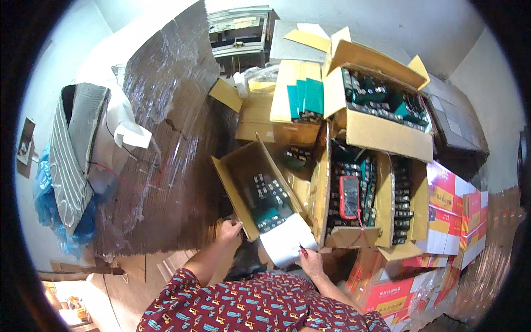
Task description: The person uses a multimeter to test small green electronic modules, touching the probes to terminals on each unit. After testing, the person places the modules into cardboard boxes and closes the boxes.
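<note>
Open cardboard box (pixel 251 188) tilted, battery cells inside; red probe (pixel 302 252) upright.

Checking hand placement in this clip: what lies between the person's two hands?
In the head view, the near end of an open cardboard box and a white sheet lie between the left hand and right hand.

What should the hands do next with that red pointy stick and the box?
Probably bring the red probe in the right hand up into the open cardboard box. The left hand grips the box's near corner, dark battery packs lie uncovered inside, and a red meter sits in the neighbouring box.
</note>
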A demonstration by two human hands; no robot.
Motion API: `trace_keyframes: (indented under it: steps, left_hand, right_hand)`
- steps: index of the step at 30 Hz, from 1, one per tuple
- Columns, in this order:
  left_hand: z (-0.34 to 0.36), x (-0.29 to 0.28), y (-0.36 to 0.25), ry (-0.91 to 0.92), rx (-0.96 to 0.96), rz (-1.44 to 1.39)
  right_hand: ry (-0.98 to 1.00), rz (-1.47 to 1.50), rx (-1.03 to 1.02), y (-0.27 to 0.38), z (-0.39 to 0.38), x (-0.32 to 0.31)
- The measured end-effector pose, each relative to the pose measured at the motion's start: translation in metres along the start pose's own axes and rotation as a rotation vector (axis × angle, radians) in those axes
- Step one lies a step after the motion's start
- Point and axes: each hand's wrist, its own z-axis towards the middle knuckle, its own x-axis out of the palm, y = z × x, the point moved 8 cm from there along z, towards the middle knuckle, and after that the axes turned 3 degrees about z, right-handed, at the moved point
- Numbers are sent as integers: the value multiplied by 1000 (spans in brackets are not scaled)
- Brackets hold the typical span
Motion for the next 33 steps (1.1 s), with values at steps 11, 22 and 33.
trace_keyframes:
  steps: [11,22,33]
  left_hand:
    - [137,68,49,137,-236,-520]
    - [125,34,13,147,-206,-466]
    - [129,50,24,278,-79,48]
  right_hand:
    - [-163,-329,225,110,219,22]
    - [50,-461,120,31,332,91]
    - [23,-341,6,36,303,80]
